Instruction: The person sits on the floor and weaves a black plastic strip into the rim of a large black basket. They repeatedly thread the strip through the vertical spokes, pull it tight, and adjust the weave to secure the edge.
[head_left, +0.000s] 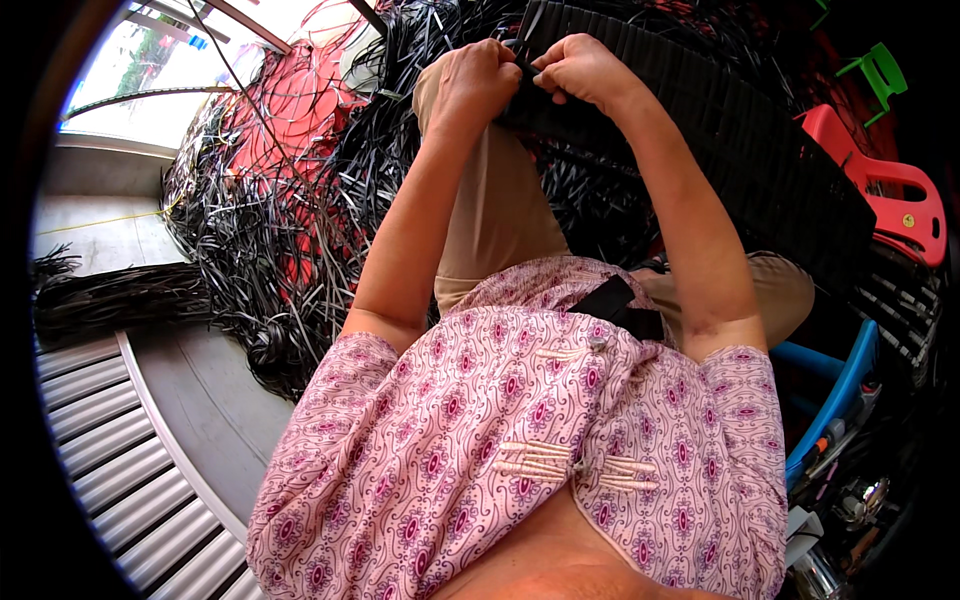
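Both my arms reach forward to the near left end of a long black woven panel (730, 140), which slants away to the right across my lap. My left hand (478, 82) is closed, with its fingertips pinching a thin black strip at the panel's edge. Close by on the right, my right hand (588, 74) pinches at the same spot with thumb and forefinger together. The fingertips nearly meet, and the bit of strip between them is small and dark.
A tangled heap of black plastic strips (300, 230) spreads at the left over red material (290, 120). Metal slats (120, 450) lie at the lower left. A red plastic chair (870, 185), a small green chair (882, 75) and a blue plastic edge (840, 390) stand on the right.
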